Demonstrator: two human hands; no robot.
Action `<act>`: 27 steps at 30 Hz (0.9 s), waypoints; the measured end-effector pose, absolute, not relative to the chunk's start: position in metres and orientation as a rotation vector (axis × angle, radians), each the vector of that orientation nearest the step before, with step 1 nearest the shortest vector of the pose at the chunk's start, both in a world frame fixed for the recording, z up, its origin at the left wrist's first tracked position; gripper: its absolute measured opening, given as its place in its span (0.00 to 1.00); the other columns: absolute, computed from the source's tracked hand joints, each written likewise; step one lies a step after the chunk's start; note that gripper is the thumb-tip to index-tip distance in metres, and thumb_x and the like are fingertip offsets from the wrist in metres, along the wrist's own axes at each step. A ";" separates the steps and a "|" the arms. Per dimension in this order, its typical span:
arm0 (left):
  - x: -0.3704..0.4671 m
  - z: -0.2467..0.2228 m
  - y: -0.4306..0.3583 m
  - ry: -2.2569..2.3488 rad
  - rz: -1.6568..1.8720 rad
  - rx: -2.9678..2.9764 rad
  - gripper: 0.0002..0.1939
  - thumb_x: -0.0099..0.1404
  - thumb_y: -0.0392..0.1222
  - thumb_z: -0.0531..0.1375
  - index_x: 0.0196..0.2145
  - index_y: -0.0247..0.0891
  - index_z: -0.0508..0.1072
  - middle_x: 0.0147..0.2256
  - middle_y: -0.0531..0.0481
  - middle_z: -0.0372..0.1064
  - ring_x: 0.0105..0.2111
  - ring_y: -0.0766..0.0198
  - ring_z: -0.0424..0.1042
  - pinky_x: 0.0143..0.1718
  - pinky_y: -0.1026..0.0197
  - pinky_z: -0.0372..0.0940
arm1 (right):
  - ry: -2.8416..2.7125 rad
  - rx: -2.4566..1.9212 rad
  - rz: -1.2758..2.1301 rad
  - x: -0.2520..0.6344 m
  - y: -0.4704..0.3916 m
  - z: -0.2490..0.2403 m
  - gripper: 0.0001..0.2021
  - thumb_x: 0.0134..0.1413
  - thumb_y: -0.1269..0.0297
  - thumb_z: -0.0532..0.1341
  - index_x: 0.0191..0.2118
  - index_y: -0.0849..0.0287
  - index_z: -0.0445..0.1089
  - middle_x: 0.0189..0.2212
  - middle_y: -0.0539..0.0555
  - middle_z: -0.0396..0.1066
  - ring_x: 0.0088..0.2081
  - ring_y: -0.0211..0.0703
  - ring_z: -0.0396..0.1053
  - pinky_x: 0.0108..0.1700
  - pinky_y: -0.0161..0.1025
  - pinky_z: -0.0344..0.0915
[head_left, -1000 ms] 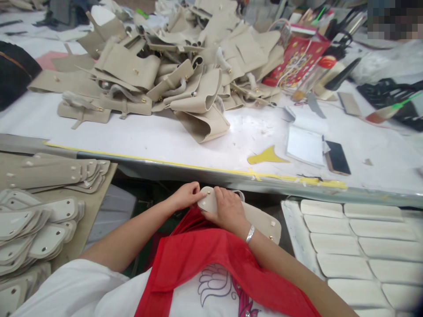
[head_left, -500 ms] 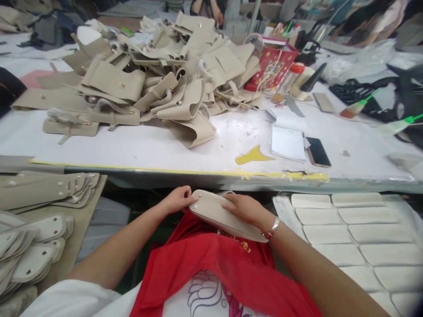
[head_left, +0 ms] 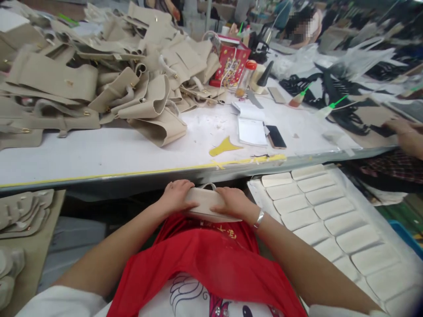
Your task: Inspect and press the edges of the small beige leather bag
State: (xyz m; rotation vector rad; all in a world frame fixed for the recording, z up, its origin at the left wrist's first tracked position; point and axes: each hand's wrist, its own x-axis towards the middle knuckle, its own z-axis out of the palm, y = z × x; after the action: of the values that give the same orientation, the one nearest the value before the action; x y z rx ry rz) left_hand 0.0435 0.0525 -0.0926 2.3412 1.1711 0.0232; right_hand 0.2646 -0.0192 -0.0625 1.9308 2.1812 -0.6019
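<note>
Hands clamp one beige leather piece (head_left: 206, 203): left hand (head_left: 176, 197) at 9 o'clock, right hand (head_left: 235, 203) at 3 o'clock.

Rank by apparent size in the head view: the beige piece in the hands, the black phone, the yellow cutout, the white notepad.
1. beige piece, though it lies nearest the camera
2. white notepad
3. yellow cutout and black phone: too alike to rank

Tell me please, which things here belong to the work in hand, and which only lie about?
In hand: beige piece, held by left hand and right hand; white padded pieces alongside.

Lying about: phone, notepad, yellow cutout, red box.
</note>
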 end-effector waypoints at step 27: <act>0.006 -0.119 0.042 1.282 0.560 1.466 0.37 0.49 0.61 0.60 0.48 0.29 0.70 0.48 0.39 0.69 0.48 0.50 0.67 0.50 0.54 0.61 | 1.704 3.090 -1.386 0.293 -0.095 -0.104 0.18 0.59 0.56 0.48 0.45 0.62 0.66 0.41 0.59 0.70 0.42 0.47 0.67 0.48 0.44 0.59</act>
State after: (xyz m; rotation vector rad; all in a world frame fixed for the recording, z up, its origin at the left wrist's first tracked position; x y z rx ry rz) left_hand 0.0065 0.0419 -0.1192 1.4664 1.2819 0.5603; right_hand 0.2929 -0.0948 -0.1040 3.0903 1.7040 -1.3862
